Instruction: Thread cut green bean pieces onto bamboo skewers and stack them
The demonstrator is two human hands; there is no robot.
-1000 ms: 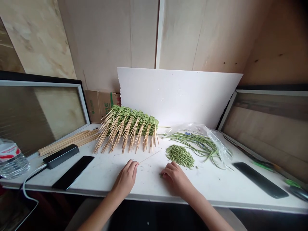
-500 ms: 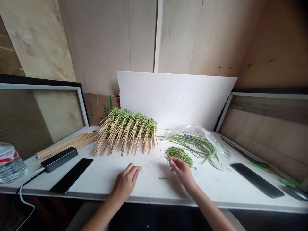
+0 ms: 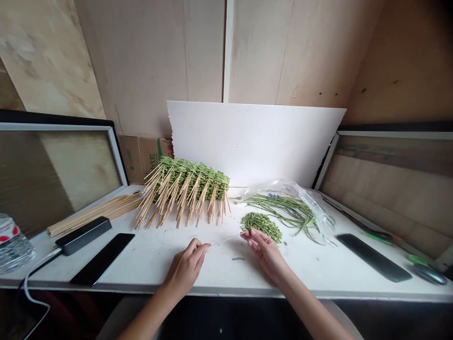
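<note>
Both hands [image 3: 187,265] [image 3: 265,252] pinch a thin stick [image 3: 228,239]; carton print [image 3: 153,160] and bottle label [image 3: 7,232] look illegible.

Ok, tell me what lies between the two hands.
In the head view, a thin stick spans from the left hand to the right hand, and a short green piece lies on the white table.

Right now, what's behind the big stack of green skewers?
A cardboard box and a white board show behind the stack. It covers parts of both.
</note>
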